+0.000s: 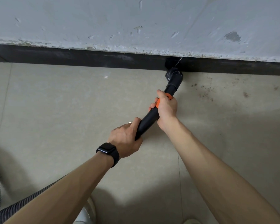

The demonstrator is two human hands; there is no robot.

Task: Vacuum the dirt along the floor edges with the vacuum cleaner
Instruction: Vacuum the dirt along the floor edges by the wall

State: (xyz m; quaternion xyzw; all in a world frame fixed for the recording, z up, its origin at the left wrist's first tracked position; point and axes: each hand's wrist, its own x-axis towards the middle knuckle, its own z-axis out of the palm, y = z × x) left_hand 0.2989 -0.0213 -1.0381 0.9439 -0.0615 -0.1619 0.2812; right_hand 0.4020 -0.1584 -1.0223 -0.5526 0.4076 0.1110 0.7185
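Observation:
A black vacuum wand [148, 121] with an orange collar [158, 102] runs diagonally up to a round brush nozzle [174, 75], which presses against the black baseboard [87, 56] where it meets the beige tiled floor [63, 102]. My right hand [166, 107] grips the wand at the orange collar. My left hand [127, 138], with a black watch on its wrist, holds the wand's lower end. Brown dirt specks [205, 92] lie on the floor just to the right of the nozzle, near the baseboard.
A ribbed black hose [27, 201] trails from under my left forearm to the bottom left corner. A scuffed pale wall [136, 21] rises above the baseboard. The tips of pale shoes [87, 214] show at the bottom edge.

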